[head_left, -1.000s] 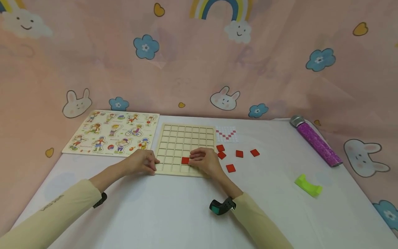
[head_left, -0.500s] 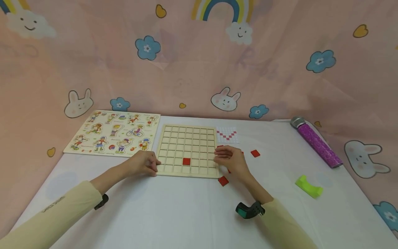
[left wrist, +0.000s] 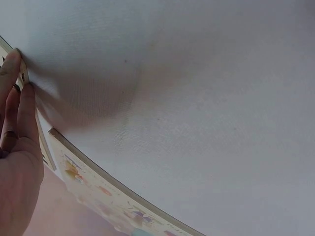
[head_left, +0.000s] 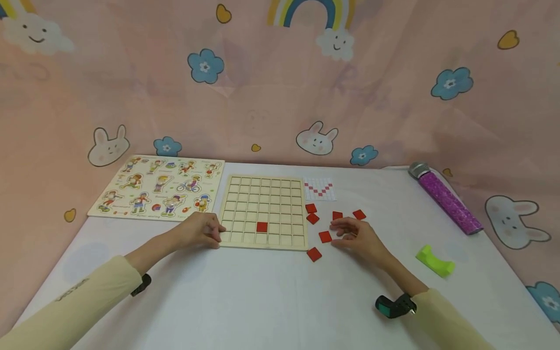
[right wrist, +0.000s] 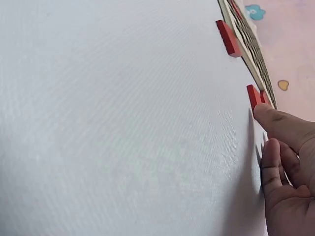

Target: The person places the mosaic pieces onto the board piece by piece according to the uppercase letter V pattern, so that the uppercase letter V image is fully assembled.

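Note:
A pale wooden grid board (head_left: 241, 206) lies in the middle of the table with one red square tile (head_left: 262, 227) set in a cell near its front. My left hand (head_left: 200, 230) pinches the board's left edge, and the left wrist view shows its thumb and fingertips at that rim. To the right of the board my right hand (head_left: 360, 239) hovers low with loosely bent fingers and nothing held. Just left of its fingertips is a loose red tile (head_left: 325, 236). In the right wrist view the thumb overlaps a red tile (right wrist: 253, 97).
Several other red tiles lie between board and right hand, one (head_left: 314, 254) by the front right corner. Behind them is a pattern card (head_left: 319, 189) with a red V. A picture puzzle (head_left: 148, 189) sits left, a glittery microphone (head_left: 448, 201) and a green stand (head_left: 434, 261) right.
My right hand has left the red tile in the board and moved right, over to the loose tiles. The left hand has stayed at the board's edge.

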`<state>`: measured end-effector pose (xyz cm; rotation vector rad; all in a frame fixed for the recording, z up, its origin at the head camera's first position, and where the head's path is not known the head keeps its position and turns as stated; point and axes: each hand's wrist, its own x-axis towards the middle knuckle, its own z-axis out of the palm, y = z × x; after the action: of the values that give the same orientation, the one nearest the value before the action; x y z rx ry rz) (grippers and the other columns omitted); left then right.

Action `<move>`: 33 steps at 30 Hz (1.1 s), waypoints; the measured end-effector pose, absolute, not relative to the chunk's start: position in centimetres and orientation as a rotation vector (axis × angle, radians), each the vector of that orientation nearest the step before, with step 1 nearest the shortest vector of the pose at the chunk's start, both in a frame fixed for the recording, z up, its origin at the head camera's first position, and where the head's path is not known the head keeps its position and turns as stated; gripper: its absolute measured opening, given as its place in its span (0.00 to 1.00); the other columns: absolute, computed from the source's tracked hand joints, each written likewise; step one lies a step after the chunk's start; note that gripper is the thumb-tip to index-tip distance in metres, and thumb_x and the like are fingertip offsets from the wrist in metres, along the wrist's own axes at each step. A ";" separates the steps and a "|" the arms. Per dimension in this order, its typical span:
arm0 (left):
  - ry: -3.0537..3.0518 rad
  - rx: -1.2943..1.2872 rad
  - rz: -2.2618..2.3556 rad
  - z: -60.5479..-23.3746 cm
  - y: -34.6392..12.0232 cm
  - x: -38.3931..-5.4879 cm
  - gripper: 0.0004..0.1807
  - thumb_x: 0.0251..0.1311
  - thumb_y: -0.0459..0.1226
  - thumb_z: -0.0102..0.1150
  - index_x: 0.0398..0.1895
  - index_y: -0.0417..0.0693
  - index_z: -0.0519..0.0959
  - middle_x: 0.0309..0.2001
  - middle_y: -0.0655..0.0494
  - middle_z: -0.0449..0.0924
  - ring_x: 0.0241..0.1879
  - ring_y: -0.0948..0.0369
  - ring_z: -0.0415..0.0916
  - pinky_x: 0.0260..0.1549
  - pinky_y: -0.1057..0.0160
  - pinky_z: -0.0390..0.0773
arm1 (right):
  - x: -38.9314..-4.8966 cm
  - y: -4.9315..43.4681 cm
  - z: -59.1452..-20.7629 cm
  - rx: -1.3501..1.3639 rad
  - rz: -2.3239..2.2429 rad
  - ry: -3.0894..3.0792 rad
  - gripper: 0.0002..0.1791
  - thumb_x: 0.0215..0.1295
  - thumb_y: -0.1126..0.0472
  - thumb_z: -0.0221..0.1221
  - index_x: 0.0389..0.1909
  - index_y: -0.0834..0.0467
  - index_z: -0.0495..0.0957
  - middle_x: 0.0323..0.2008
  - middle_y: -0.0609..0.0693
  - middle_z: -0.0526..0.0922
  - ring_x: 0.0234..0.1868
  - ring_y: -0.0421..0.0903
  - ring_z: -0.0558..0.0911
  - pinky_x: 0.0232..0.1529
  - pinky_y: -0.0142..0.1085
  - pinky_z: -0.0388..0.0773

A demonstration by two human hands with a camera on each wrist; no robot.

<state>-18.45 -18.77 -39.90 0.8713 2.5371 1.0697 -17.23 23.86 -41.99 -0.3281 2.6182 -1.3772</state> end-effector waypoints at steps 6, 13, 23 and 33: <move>2.527 0.827 1.085 -39.9 -18.9 -18.4 0.09 0.44 0.26 0.72 0.19 0.44 0.81 0.34 0.52 0.78 0.49 0.49 0.79 0.44 0.66 0.79 | -17.9 24.2 -42.5 -0.460 -1.350 2.607 0.23 0.55 0.66 0.68 0.53 0.63 0.77 0.45 0.56 0.83 0.38 0.50 0.77 0.39 0.25 0.78; 2.520 0.821 1.083 -39.9 -18.8 -18.5 0.09 0.44 0.26 0.71 0.19 0.44 0.80 0.35 0.52 0.77 0.49 0.49 0.79 0.44 0.66 0.79 | -18.1 24.4 -42.8 -0.487 -1.353 2.612 0.20 0.55 0.63 0.68 0.50 0.62 0.78 0.43 0.55 0.84 0.35 0.47 0.78 0.37 0.26 0.78; 2.523 0.933 1.127 -40.1 -19.0 -18.5 0.09 0.43 0.27 0.72 0.19 0.45 0.81 0.33 0.55 0.78 0.46 0.52 0.80 0.44 0.65 0.79 | -17.5 23.9 -42.7 -0.324 -1.502 2.627 0.21 0.57 0.67 0.66 0.51 0.68 0.77 0.46 0.62 0.82 0.41 0.51 0.85 0.45 0.26 0.78; 2.555 0.859 1.054 -39.9 -18.6 -18.5 0.08 0.44 0.27 0.72 0.19 0.45 0.80 0.34 0.54 0.78 0.47 0.50 0.79 0.47 0.60 0.78 | -17.4 22.6 -41.7 0.000 -1.485 2.648 0.22 0.58 0.66 0.65 0.53 0.68 0.76 0.48 0.63 0.82 0.47 0.54 0.84 0.48 0.34 0.78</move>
<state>-18.48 -18.63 -39.86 0.8591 2.5546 1.0541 -17.37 22.60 -41.75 0.0003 2.6478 -1.4851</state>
